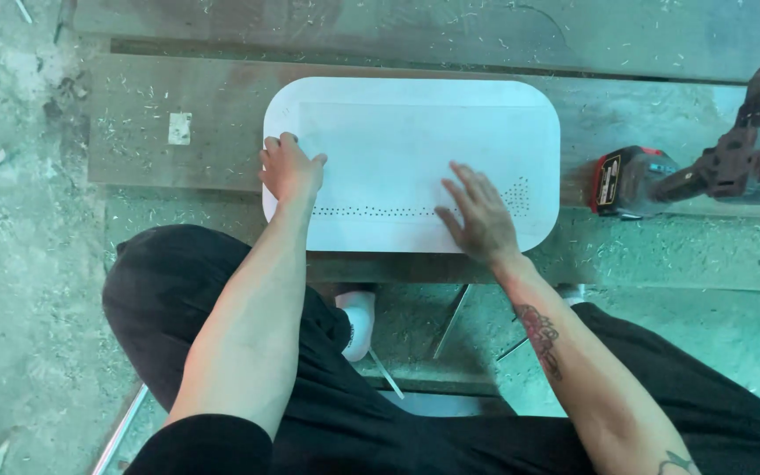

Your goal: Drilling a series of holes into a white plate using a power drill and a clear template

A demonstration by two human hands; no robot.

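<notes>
A small square white label (179,128) sticks flat on the desk (151,97), well left of the left hand's fingers (288,141). A rectangular yellow-and-black label (610,180) sits on the drill's red battery end, right of the right hand's fingers (466,180).

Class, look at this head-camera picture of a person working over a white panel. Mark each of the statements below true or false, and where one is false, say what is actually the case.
1. The left hand rests at the left edge of the white panel. True.
2. The right hand holds the cordless drill. False: the drill lies apart to the right of the panel, and the right hand lies flat on the panel.
3. A row of small holes runs across the panel between the two hands. True.
4. The panel has sharp square corners. False: its corners are rounded.
5. The drill lies on the panel. False: it lies on the wooden board beside it.
</notes>
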